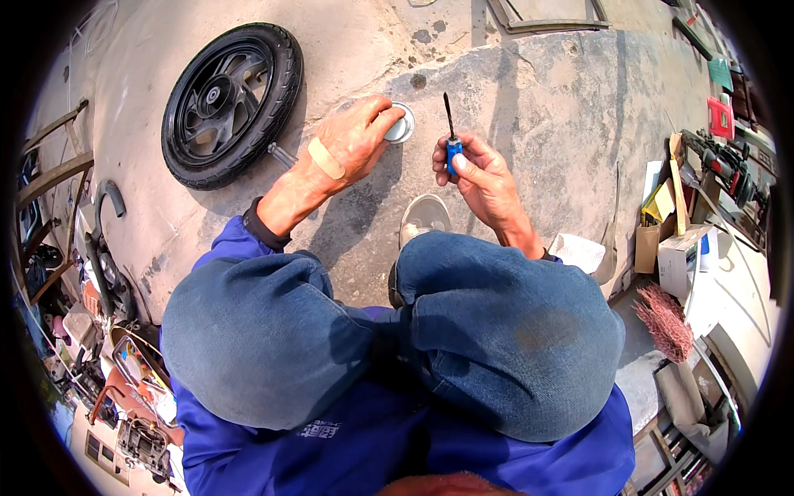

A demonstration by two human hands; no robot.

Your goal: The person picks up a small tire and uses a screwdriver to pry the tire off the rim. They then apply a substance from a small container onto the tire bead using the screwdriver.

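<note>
My left hand (351, 140), with a bandage on the back near the wrist, is closed around a round silver metal piece (400, 124). Its circular end faces up beyond my fingers, and the rest is hidden by the hand. A short silver rod (282, 155) shows beside my left wrist; whether it joins the round piece cannot be seen. In my right hand (480, 174) is a screwdriver (454, 152) with a blue handle, gripped between thumb and fingers, its dark blade pointing away from me. The two hands are apart. A black wheel with a tyre (285, 91) lies left of my left hand.
Concrete ground (562, 124) spreads ahead, with a metal frame (554, 25) at the far edge. Cardboard boxes (680, 258), a red-bristled brush (664, 324) and tools crowd the right. A white paper-like piece (577, 252) lies near my right wrist. Clutter fills the left rim.
</note>
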